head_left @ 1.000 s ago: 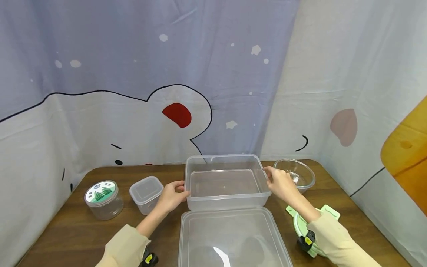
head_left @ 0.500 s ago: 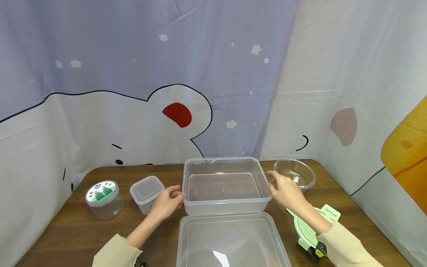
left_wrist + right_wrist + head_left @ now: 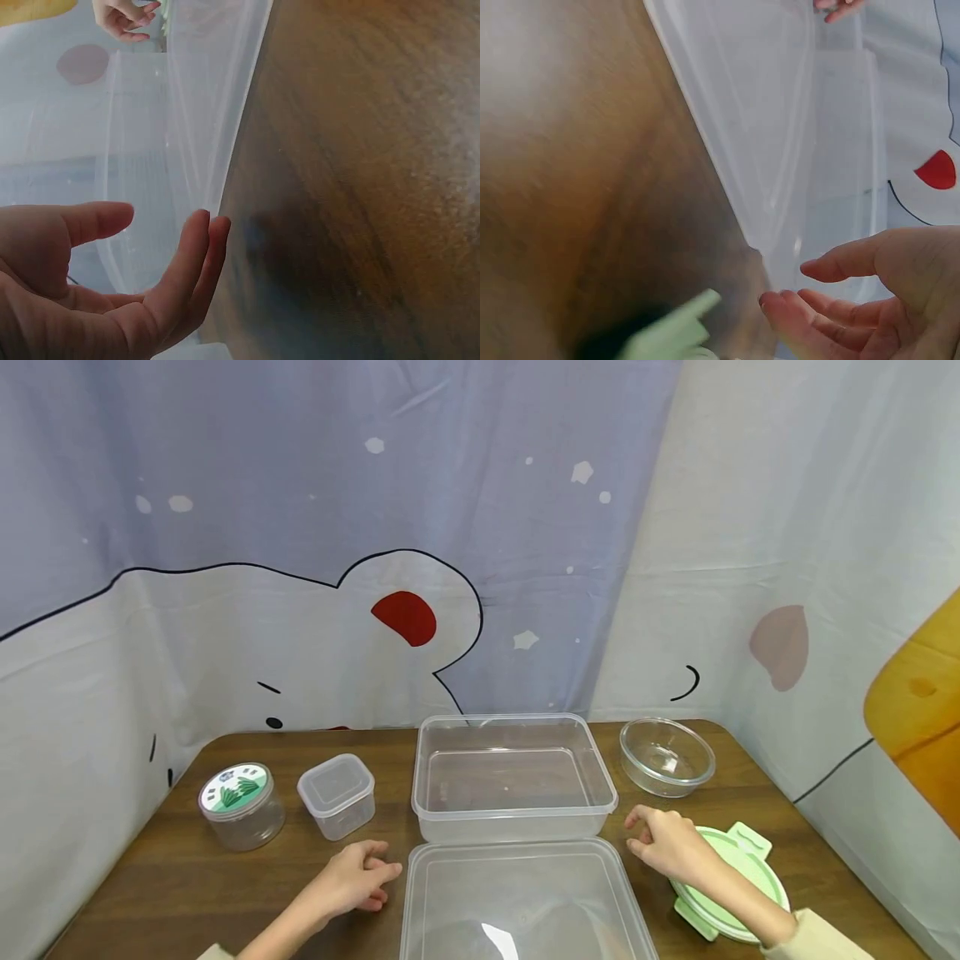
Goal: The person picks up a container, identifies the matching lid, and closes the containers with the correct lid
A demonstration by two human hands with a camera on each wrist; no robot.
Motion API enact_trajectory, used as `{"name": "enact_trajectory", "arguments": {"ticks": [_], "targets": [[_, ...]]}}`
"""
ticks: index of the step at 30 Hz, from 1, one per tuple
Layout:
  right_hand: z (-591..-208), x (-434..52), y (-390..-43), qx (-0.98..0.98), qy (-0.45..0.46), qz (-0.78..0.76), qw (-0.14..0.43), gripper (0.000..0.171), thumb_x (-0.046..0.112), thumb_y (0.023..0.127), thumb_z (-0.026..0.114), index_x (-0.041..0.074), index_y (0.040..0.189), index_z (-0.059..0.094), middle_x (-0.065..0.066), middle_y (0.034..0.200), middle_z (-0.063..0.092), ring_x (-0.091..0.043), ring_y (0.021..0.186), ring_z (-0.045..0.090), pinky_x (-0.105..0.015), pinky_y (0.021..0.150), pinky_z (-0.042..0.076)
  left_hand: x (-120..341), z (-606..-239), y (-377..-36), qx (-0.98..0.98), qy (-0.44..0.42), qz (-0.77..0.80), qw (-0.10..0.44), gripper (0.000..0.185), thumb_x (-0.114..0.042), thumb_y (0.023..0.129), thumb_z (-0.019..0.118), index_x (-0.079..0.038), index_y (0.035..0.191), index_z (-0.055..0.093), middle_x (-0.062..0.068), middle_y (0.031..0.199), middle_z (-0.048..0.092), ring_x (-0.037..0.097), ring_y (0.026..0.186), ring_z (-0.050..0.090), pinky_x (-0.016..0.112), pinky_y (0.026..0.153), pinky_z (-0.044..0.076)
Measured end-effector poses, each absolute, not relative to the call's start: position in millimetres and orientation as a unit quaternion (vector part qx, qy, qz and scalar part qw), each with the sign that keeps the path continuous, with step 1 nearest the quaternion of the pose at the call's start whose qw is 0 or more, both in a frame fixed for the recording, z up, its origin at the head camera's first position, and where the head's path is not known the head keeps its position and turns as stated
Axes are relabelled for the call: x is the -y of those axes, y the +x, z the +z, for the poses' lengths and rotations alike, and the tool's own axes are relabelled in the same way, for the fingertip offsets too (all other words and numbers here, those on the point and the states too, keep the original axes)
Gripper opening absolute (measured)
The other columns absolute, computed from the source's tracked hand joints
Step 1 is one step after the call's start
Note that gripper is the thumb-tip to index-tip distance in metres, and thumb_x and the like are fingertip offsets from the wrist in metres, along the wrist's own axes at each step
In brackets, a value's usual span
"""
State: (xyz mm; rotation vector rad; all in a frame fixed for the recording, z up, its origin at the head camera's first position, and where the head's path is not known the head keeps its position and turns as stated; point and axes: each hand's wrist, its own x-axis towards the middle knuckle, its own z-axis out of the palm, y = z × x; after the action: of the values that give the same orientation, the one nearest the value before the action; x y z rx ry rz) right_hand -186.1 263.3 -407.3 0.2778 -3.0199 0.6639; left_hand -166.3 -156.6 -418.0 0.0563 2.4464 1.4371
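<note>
Head view high and behind both hands, looking forward and down across the table (image 3: 187,877) toward the curtain backdrop. Left wrist view tight beside the left hand (image 3: 90,292), facing across the clear lid (image 3: 202,112) to the right hand (image 3: 124,16) (small, far corner). Right wrist view equally close on the right hand (image 3: 870,300), facing back. Shared by all three: lid and table.

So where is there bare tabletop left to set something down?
Bare wood lies in the front left corner, ahead of the round jar and small lidded tub, left of the left hand. The middle is crowded by the large tub and its lid; the right by the glass bowl and green lid.
</note>
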Motion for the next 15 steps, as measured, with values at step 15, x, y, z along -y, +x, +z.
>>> {"name": "enact_trajectory", "arguments": {"ticks": [15], "targets": [[-427.4, -259.0, -170.2, 0.958, 0.077, 0.271, -0.05, 0.007, 0.009, 0.085, 0.065, 0.004, 0.09, 0.064, 0.001, 0.05, 0.053, -0.007, 0.035, 0.047, -0.023, 0.034, 0.043, 153.6, -424.9, -163.9, -0.81, 0.057, 0.544, 0.21, 0.063, -0.005, 0.087, 0.063, 0.025, 0.132, 0.032, 0.016, 0.098, 0.065, 0.017, 0.069, 0.067, 0.033, 0.065, 0.06]]}}
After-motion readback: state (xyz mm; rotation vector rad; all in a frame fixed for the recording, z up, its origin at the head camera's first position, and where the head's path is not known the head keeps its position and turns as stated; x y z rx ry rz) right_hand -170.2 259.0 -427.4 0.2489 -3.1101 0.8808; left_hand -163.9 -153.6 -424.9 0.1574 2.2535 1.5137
